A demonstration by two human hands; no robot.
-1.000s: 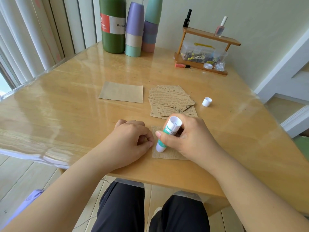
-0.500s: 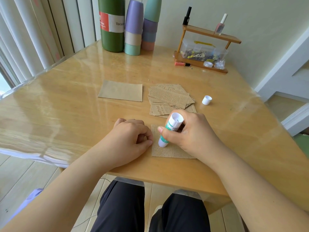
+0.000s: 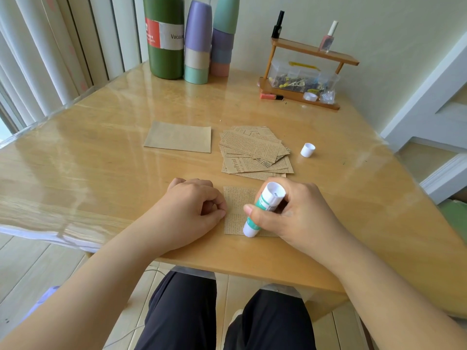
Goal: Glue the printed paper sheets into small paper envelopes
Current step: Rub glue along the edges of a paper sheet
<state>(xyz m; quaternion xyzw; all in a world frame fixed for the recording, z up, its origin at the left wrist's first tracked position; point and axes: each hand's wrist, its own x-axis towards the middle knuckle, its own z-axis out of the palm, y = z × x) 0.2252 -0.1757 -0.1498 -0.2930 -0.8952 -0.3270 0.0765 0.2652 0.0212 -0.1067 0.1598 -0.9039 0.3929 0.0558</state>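
Note:
A small brown printed sheet (image 3: pixel 237 210) lies flat near the table's front edge. My right hand (image 3: pixel 298 213) grips a white and green glue stick (image 3: pixel 262 208), its tip pressed down on the sheet's near edge. My left hand (image 3: pixel 194 210) is curled in a loose fist, its thumb and forefinger resting against the sheet's left edge. Behind them lies a fanned pile of several printed sheets (image 3: pixel 255 150). A plain brown paper piece (image 3: pixel 178 136) lies to the pile's left. The glue stick's white cap (image 3: pixel 307 149) stands to the pile's right.
A green flask (image 3: pixel 165 36) and stacked pastel cups (image 3: pixel 198 44) stand at the table's back. At the back right a small wooden shelf (image 3: pixel 303 69) holds nail polish bottles and a clear box. The table's front edge (image 3: pixel 227 269) is just below my hands.
The glue stick's tip has slid along the sheet, first away from me, then back toward its near edge. My left hand has stayed put.

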